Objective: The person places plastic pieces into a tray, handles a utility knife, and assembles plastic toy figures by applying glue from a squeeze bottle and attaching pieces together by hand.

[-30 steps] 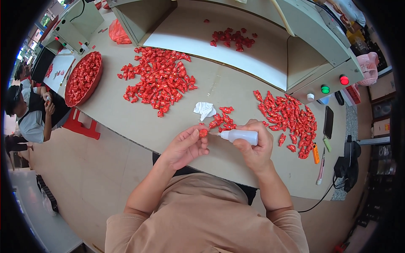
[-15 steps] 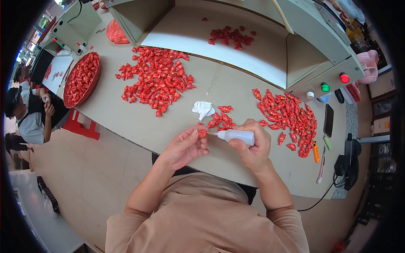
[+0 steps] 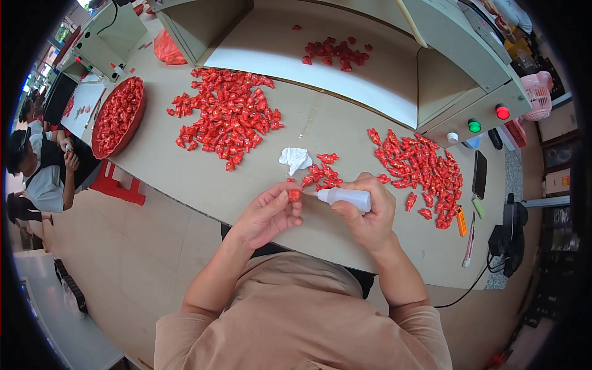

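Near the front edge of the tabletop (image 3: 185, 179), just above the person's lap, the left hand (image 3: 268, 213) pinches a small red piece (image 3: 295, 195) between thumb and fingertips, the fingers curled closed around it. The right hand (image 3: 370, 213) is wrapped shut around a white squeeze bottle (image 3: 345, 198) lying almost level, its fine nozzle aimed left and touching, or all but touching, the red piece.

To do this well, the nozzle tip should meet the piece at one small spot, so the left hand needs to keep the piece steady and turned toward the tip, fingertips clear of that spot. A light squeeze is likely enough; a hard one would probably flood such a small part and wet the fingers. Whether any liquid is coming out cannot be told from this view.

Just beyond the hands lies a small cluster of red pieces (image 3: 322, 172) beside a crumpled white tissue (image 3: 295, 158), handy for wiping the tip. A large heap of red pieces (image 3: 228, 114) lies farther left, another heap (image 3: 422, 169) to the right, and a round red tray (image 3: 120, 114) full of them near the left edge. A grey machine housing (image 3: 456, 80) with a green button (image 3: 474, 126) and a red button (image 3: 502, 112) stands at the back right. Keeping treated and untreated pieces in separate heaps seems wise.
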A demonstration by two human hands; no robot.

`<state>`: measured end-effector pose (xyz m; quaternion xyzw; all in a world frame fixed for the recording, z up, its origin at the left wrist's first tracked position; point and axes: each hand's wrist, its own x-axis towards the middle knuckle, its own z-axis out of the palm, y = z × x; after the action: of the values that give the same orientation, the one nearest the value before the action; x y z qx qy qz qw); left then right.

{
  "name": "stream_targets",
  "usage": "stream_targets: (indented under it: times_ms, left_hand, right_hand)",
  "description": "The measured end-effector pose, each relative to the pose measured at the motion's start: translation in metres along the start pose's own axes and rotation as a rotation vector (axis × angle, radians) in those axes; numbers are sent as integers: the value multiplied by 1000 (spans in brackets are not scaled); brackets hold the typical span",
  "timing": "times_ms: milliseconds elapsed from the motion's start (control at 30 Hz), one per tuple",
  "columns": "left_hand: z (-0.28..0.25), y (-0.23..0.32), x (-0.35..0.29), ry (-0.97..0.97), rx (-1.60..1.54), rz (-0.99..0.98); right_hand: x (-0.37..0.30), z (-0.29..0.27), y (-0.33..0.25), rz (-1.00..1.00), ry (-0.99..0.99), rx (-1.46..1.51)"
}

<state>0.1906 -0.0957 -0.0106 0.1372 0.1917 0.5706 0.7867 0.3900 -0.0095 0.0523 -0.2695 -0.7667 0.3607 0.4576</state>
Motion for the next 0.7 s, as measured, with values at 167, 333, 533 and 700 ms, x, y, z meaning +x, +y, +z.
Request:
stream_targets:
  times_ms: [167,333,533,700]
  left_hand:
    - [0,-1,0,13,-7,20]
    - [1,0,0,6,3,39]
    - [1,0,0,-1,10,51]
    - [1,0,0,24,17,55]
  right_hand:
    - [0,-1,0,2,0,-14]
    - [0,-1,0,-25,16,-23]
    - [1,-2,-1,-30,6,-28]
    - [1,-2,-2,-38,0,-26]
